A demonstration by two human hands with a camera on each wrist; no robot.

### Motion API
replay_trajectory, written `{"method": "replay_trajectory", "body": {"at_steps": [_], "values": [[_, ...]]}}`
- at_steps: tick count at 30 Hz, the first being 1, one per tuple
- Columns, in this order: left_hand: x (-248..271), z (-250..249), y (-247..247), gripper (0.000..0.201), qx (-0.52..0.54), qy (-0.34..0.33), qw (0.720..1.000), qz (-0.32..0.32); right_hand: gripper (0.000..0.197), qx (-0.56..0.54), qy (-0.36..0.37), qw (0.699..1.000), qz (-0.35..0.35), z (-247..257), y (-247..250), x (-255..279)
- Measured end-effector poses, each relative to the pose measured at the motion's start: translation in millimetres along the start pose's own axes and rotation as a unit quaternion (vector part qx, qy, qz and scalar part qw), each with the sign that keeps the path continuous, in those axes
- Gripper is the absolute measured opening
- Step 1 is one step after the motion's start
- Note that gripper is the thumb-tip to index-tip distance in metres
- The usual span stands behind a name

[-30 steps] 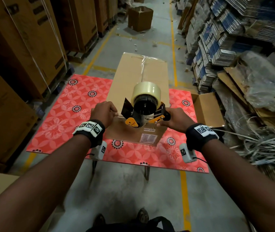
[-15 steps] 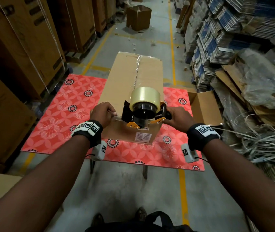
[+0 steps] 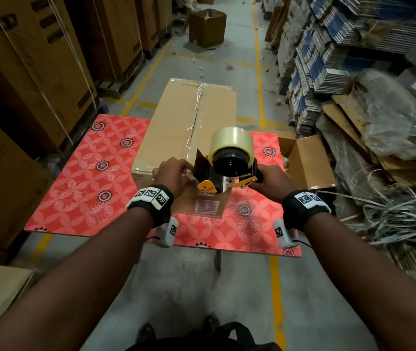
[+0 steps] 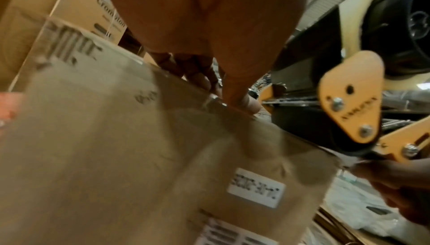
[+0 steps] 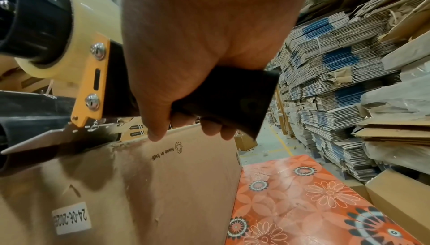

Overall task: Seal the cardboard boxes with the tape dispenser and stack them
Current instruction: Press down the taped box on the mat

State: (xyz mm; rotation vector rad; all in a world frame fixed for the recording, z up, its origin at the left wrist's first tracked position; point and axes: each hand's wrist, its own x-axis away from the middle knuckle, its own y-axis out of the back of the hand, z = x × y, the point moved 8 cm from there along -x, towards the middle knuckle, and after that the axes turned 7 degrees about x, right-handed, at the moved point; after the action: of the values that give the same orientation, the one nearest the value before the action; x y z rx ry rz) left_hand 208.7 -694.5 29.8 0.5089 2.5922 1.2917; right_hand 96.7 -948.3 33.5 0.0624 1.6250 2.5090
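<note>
- While the right hand (image 3: 271, 182) clenches its fingers (image 5: 209, 127) round the black handle of the tape dispenser (image 3: 227, 171), the tool sits at the near top edge of the cardboard box (image 3: 189, 127), its clear tape roll (image 3: 232, 141) standing up on a black hub.
- Left hand (image 3: 174, 173) now: fingers (image 4: 197, 76) curled at that same near edge, thumb pressing glossy tape down onto the corner just left of the dispenser.
- Writing to read: a white sticker (image 5: 71, 218) on the box's near face shows "24-06-202", the rest cut off; "Made in Ind" is printed beside a recycling mark near the top edge. A second, lined label below is too blurred to read.
- The dispenser's side plates are flat orange-yellow metal with bright screws; small lettering on one, unreadable.
- The box is long, plain brown, smooth, with a shiny tape strip running down its top seam, and it lies along the middle of the bench (image 3: 80, 178), which wears a glossy red floral cover.
- At the left, tall strapped cartons (image 3: 37, 59); one shows "Crom".
- At the right, an open carton (image 3: 305, 160) just beside the bench, and bundled flat cardboard stacks (image 3: 315, 59) behind it.
</note>
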Motion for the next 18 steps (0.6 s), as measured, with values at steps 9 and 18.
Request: {"method": "replay_trajectory", "body": {"at_steps": [9, 18], "values": [[4, 4, -4, 0.015, 0.034, 0.015, 0.999, -0.014, 0.018, -0.079, 0.003, 0.997, 0.012, -15, 4, 10], [7, -1, -5, 0.016, 0.023, 0.047, 0.998, -0.034, 0.026, -0.063, -0.013, 0.998, 0.002, -49, 16, 31]]}}
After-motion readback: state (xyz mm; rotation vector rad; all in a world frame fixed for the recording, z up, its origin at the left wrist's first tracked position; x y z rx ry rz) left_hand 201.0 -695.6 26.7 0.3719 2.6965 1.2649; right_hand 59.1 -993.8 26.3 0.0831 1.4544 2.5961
